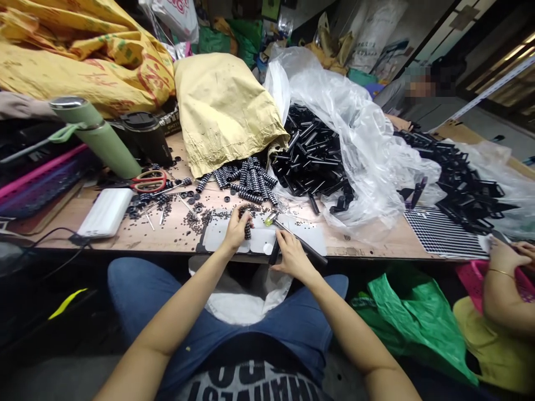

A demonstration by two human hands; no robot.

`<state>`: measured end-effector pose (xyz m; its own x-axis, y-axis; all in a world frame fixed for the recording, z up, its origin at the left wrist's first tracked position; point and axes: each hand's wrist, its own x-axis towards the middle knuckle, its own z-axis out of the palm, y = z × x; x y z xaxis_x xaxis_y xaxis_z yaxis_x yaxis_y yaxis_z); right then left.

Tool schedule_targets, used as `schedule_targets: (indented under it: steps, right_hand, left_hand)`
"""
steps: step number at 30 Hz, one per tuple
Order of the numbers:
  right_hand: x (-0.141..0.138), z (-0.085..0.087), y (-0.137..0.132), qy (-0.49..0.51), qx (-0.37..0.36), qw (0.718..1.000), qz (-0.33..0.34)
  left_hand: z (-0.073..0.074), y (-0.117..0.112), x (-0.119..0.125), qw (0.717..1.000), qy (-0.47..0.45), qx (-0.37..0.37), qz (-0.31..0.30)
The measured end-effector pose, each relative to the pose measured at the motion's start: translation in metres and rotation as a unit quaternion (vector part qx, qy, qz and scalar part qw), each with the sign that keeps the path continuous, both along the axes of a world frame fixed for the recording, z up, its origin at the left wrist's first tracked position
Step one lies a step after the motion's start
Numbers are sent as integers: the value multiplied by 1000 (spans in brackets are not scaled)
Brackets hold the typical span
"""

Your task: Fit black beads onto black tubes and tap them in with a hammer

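Observation:
My left hand (pixel 236 229) is closed around a dark piece with pale ribs (pixel 247 231), held upright over the grey-white work plate (pixel 215 238). To its right, my right hand (pixel 291 256) grips a smooth black tube-like part (pixel 275 253) near the plate's front edge. A hammer (pixel 307 247) lies slanted across the plate, its handle passing just beyond my right hand. Ribbed black-and-white pieces (pixel 253 181) spill from a yellow sack (pixel 228 111) behind. Smooth black parts (pixel 311 150) fill a clear plastic bag (pixel 359 156) to the right.
Tiny dark bits (pixel 178 214) are scattered over the table. At the left are red-handled scissors (pixel 149 181), a white box-shaped object (pixel 106 213), a green bottle (pixel 109 142) and a dark cup (pixel 146 136). A co-worker's hand (pixel 507 256) is at the far right, beside a black heap (pixel 463 184).

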<state>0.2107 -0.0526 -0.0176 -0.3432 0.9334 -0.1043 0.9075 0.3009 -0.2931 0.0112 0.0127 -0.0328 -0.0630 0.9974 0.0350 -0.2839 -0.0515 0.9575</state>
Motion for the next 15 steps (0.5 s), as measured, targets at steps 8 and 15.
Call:
schedule_targets:
  steps: [8,15]
  right_hand:
    - [-10,19,12,244,72,964,77]
    - [-39,37,29,334,103,915,202]
  left_hand:
    - [37,-19,1,977,-126,-132,-112]
    - [40,-25,11,976,-111,-178,-60]
